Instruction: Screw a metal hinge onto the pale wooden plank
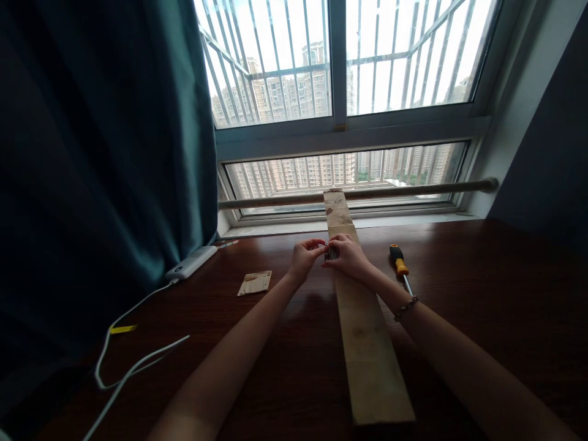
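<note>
Both my hands meet over the long wooden board [367, 343]. My right hand [348, 257] is closed round a small dark and metallic piece [331, 253], whose exact kind I cannot make out. Beside it, the thumb and fingertips of my left hand [305, 257] are pinched together at the piece's left edge. A tiny light-coloured bit shows at those fingertips, too small to name. The board runs from near me to the window, its far end by the rail. To the right of it lies a screwdriver [399, 260] with a black and yellow handle, its shaft partly behind my right wrist.
A small square wooden piece [255, 283] lies left of my hands on the brown table [285, 380]. Further left are a white power bank [192, 263] and a white cable [133, 370] with a yellow tag [123, 329]. A dark curtain [184, 153] hangs beside the window rail [413, 191].
</note>
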Motion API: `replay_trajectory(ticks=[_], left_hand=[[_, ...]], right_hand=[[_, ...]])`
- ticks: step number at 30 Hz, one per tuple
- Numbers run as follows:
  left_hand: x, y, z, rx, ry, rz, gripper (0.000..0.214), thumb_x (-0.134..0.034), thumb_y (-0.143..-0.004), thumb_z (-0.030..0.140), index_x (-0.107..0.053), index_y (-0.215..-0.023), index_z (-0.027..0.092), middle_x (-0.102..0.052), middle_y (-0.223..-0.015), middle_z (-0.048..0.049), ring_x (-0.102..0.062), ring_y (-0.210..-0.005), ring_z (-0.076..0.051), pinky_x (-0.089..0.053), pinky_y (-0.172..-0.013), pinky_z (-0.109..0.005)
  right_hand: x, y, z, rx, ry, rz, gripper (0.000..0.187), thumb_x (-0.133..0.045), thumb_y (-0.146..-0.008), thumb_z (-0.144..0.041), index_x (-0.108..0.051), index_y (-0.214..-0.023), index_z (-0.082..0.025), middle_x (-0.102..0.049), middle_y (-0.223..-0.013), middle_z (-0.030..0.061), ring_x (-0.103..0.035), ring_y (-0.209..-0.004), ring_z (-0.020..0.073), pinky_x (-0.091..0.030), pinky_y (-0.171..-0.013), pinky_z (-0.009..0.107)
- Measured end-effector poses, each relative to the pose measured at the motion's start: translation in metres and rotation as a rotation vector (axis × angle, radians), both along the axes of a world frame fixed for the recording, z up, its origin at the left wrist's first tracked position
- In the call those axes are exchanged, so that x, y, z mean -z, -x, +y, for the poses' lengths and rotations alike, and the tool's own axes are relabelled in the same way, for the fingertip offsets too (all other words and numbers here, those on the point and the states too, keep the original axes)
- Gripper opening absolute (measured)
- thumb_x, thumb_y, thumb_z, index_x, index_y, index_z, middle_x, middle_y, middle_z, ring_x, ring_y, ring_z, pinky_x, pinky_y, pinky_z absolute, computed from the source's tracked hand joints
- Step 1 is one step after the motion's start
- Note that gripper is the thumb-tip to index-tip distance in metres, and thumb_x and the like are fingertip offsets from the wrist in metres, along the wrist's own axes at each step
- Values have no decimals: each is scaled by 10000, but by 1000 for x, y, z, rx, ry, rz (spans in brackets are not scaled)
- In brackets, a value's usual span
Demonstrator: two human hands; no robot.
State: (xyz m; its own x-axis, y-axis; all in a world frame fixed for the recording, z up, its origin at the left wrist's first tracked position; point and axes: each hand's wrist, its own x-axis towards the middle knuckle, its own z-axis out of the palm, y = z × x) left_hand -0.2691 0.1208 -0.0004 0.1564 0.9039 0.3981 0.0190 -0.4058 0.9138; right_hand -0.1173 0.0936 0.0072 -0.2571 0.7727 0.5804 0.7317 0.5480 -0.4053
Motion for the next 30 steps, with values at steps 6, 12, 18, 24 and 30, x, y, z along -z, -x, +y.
replay_trajectory(ticks=[6,12,18,24,30], left_hand=[[-21,-7,-12,75,-26,-19,288,-702,-593,354,-672,-768,128,-471,-520,40,-350,-453,-48,-283,-450,-201],[-21,39,10,-411,82,519,288,-460,-761,375,-612,-786,132,-444,-465,37,-356,-397,-70,-286,-425,-208],[26,118,14,-543,161,969,148,-554,-644,299,-582,-576,171,-596,-570,-46,-548,-596,-178,-344,-542,-261],[37,153,25,-552,164,1190,193,-504,-691,360,-611,-694,200,-666,-768,-60,-599,-742,-210,-382,-605,-269],[36,165,29,-569,132,1245,205,-507,-718,378,-611,-756,206,-665,-815,-59,-602,-789,-216,-397,-644,-273]], right_hand=[[-1,0,0,1,4,-20,371,-746,-584,-417,-665,-879,-207,-575,-973,54,-450,-973,232,-413,-835,361],[-1,-1,-1,-8,16,-29,418,-746,-584,-416,-657,-935,-208,-574,-999,64,-444,-1002,242,-401,-866,378],[-2,-1,-2,-19,32,-17,410,-752,-576,-401,-658,-928,-213,-571,-1000,66,-440,-1012,251,-398,-867,388],[-3,-1,-5,-14,23,-13,398,-741,-592,-405,-652,-928,-209,-573,-992,61,-444,-1012,246,-403,-862,368],[-3,-1,-5,-11,20,-24,386,-731,-604,-398,-654,-928,-203,-576,-994,61,-446,-1003,243,-409,-858,369]])
